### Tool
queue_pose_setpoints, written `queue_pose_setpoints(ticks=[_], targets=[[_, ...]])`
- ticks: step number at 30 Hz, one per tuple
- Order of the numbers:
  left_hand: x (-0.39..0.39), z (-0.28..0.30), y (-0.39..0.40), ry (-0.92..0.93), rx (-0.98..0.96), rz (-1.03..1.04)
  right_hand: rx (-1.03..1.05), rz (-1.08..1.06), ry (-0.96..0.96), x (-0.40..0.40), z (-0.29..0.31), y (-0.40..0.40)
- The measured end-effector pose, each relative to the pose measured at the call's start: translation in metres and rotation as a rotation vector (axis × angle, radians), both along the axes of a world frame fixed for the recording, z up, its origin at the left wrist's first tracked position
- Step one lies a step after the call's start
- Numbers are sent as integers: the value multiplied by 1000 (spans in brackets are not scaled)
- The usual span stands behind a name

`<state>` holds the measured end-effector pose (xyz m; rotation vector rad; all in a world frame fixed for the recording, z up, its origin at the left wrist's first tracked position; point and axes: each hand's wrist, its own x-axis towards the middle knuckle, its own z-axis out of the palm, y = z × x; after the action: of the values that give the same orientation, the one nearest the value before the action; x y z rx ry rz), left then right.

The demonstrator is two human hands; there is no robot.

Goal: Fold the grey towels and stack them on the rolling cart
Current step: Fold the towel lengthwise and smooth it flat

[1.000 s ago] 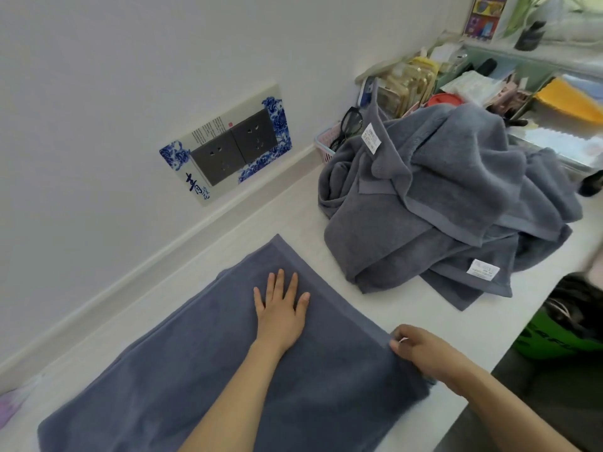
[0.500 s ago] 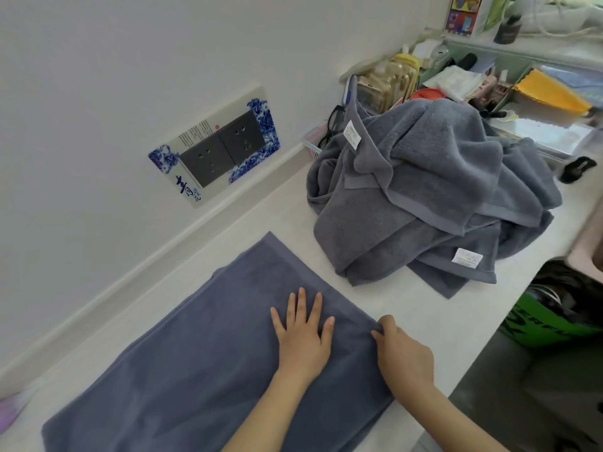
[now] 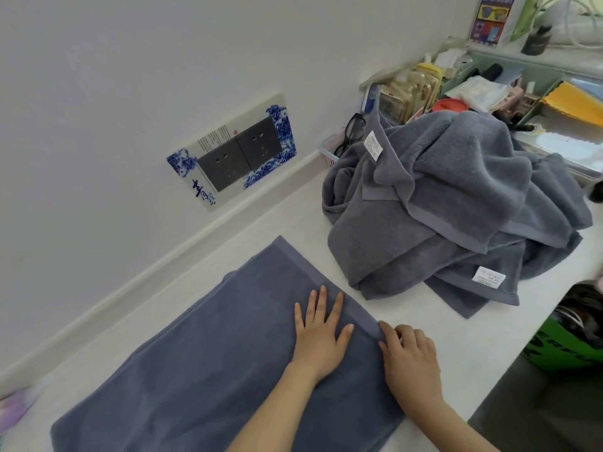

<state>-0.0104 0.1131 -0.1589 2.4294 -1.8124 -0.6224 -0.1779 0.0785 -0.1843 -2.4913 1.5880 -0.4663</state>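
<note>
A grey towel [image 3: 208,363] lies folded flat on the white counter [image 3: 456,340], running from the lower left toward the middle. My left hand [image 3: 321,334] presses flat on its right part, fingers spread and straight. My right hand [image 3: 408,357] rests at the towel's right edge, fingers lightly bent on the hem; whether it pinches the edge is unclear. A heap of crumpled grey towels [image 3: 450,207] with white labels sits farther right on the counter. No rolling cart is in view.
The wall with a blue-patterned socket plate [image 3: 235,151] runs along the counter's far side. Cluttered shelves and boxes [image 3: 489,86] stand behind the heap. A green and black bag [image 3: 567,334] sits below the counter's right edge. A pastel object [image 3: 16,406] lies at far left.
My right hand slid along the towel's right edge toward my left hand and now lies beside it. My left hand shifted right across the towel, smoothing it.
</note>
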Motion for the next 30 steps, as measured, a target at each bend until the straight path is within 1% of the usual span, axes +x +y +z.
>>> queue_pose_setpoints(ticks=[3, 5, 7, 9, 13, 16, 18, 19, 22, 25, 27, 28, 30], targets=[[15, 10, 19, 133, -151, 107, 52, 22, 3, 11, 9, 4], [26, 13, 43, 122, -252, 184, 96, 64, -5, 17, 15, 6], [33, 16, 76, 144, -301, 307, 156, 151, 1, 22, 20, 9], [41, 17, 119, 157, -312, 417, 205, 252, 30, 30, 25, 16], [47, 16, 193, 114, -219, 581, 239, 404, 100, 41, 18, 33], [49, 19, 240, 41, -154, 733, 267, 385, 166, 50, 15, 43], [50, 15, 274, -19, -172, 897, 279, 360, 155, 59, 16, 54], [49, 15, 286, -18, -186, 988, 271, 357, 130, 63, 17, 59], [44, 19, 324, 7, -212, 1235, 244, 443, 45, 76, 23, 88], [44, 20, 346, 130, -218, 1386, 251, 546, 34, 84, 21, 125], [46, 19, 356, 282, -323, 1510, 266, 579, 49, 87, 16, 150], [46, 22, 363, 411, -368, 1597, 278, 586, 65, 87, 13, 163], [53, 26, 366, 728, -461, 1698, 284, 567, 98, 87, 9, 171]])
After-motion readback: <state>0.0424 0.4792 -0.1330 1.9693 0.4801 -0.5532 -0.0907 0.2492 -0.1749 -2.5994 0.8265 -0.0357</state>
